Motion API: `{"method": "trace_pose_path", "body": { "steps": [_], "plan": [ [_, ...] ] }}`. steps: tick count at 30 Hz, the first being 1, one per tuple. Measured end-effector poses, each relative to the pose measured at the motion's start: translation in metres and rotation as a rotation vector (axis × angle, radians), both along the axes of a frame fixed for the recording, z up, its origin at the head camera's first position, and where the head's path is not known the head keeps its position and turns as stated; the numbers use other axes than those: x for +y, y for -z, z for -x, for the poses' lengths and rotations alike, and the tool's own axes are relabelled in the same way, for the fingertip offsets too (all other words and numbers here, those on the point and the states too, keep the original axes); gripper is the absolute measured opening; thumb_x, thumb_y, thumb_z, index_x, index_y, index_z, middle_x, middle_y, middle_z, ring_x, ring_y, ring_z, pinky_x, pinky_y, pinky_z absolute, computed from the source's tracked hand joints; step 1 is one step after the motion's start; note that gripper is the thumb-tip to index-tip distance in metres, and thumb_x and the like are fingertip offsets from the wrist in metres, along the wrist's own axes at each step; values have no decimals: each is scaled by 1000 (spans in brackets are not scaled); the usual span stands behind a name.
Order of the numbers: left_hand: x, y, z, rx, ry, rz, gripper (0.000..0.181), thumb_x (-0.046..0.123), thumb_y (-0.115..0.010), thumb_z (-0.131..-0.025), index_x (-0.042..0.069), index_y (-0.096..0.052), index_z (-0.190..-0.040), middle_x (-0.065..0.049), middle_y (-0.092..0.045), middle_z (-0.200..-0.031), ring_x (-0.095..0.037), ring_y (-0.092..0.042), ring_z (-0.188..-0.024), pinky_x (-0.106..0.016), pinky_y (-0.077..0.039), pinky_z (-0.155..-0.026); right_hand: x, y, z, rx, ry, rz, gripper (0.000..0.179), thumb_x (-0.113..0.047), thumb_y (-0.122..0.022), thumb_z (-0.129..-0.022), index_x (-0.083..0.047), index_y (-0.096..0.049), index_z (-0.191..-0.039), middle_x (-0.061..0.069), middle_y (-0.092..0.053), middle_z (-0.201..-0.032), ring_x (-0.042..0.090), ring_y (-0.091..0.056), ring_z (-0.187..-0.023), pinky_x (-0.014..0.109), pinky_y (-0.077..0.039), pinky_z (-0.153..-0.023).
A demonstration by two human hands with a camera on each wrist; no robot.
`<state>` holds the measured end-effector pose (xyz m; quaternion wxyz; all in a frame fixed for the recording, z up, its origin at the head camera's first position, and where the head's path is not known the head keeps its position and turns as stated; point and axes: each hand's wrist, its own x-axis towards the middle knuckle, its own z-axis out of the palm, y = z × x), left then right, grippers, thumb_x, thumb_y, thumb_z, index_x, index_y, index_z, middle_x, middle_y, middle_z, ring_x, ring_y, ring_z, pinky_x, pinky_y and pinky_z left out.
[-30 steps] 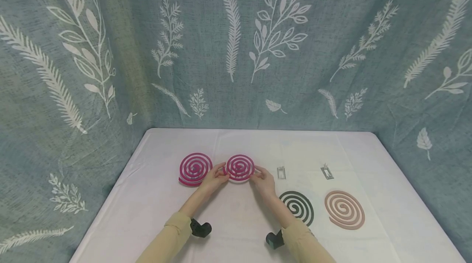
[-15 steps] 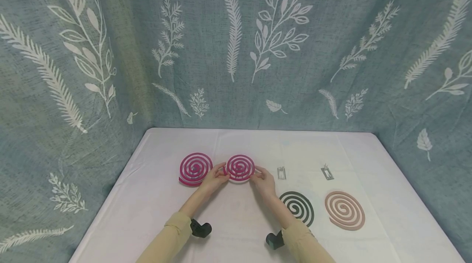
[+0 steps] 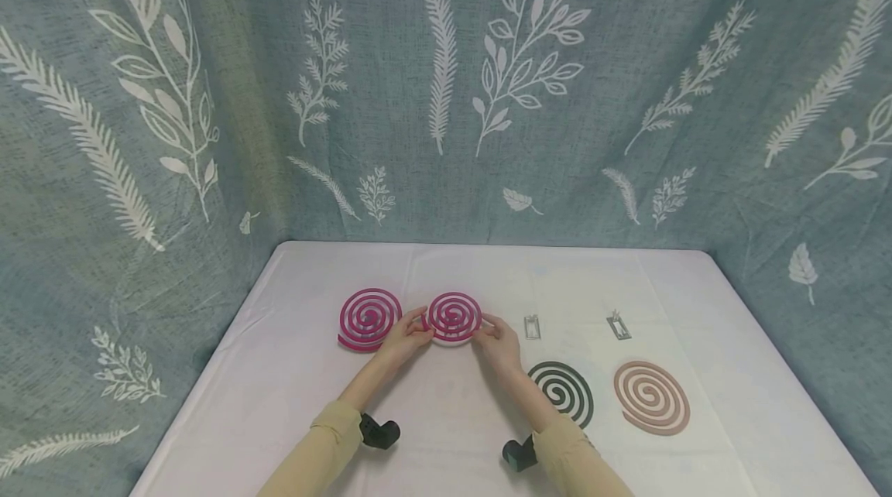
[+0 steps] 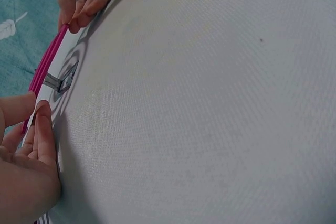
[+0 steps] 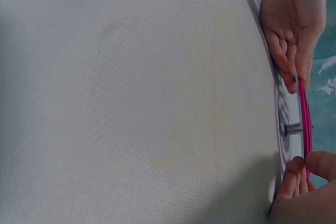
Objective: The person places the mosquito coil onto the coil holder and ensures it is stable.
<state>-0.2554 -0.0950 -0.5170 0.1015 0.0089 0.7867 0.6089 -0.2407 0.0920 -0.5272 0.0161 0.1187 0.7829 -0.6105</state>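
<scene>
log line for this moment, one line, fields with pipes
left hand: pinches pink coil left edge | right hand: pinches its right edge | coil: raised on metal stand | second pink coil: flat, left of it

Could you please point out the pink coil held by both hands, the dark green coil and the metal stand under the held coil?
pink coil [image 3: 454, 317], head view, spiral centre.
dark green coil [image 3: 561, 391], head view, spiral centre.
metal stand [image 4: 59, 81], left wrist view, bent strip.
</scene>
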Motion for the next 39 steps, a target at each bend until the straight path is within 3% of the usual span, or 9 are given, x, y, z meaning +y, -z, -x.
{"method": "trace_pose_path", "body": {
  "steps": [8, 21, 31, 33, 35, 39],
  "plan": [
    [0, 3, 2, 10, -3, -4, 54, 4, -58, -90, -4, -38, -140, -15, -64, -94, -12, -61, -84, -30, -51, -85, 0, 0, 1, 1, -6, -2, 44, -10, -60, -89, -2, -52, -131, 14, -68, -96, 18, -62, -89, 37, -52, -87],
    [0, -3, -1, 2, -4, -5, 54, 5, -59, -91, -3, -38, -140, -17, -63, -97, -11, -58, -84, -30, -50, -84, 0, 0, 1, -1, -1, -7, 43, -11, -60, -90, -2, -52, -131, 14, -68, -96, 19, -62, -89, 37, -52, -87],
    [0, 2, 1, -4, -11, -12, 53, 4, -58, -90, -3, -39, -140, -14, -62, -95, -13, -61, -87, -33, -51, -88, 1, 1, 1, 9, -8, -4, 44, -10, -59, -90, -1, -51, -132, 14, -68, -96, 20, -62, -91, 38, -52, -89],
    [-1, 1, 0, -2, -4, -12, 53, 5, -58, -91, -3, -39, -140, -13, -62, -96, -12, -59, -85, -31, -50, -87, 1, 1, 1, 8, -7, -4, 43, -10, -59, -90, -1, -52, -132, 15, -68, -97, 21, -63, -92, 39, -52, -89],
    [0, -9, -4, -6, 6, -13, 53, 4, -58, -91, -4, -39, -140, -15, -61, -97, -12, -58, -85, -30, -50, -86, 1, 1, 1, 11, -9, -5, 43, -10, -59, -90, -1, -51, -132, 15, -68, -97, 22, -63, -93, 39, -52, -89],
    [-1, -8, -3, -3, 7, -12, 53, 4, -58, -91, -5, -38, -140, -15, -61, -96, -11, -56, -84, -30, -49, -85, 1, 1, 1, 6, -11, 1, 43, -11, -58, -91, -1, -51, -132, 16, -68, -99, 24, -63, -96, 40, -51, -90]
  ]
}}
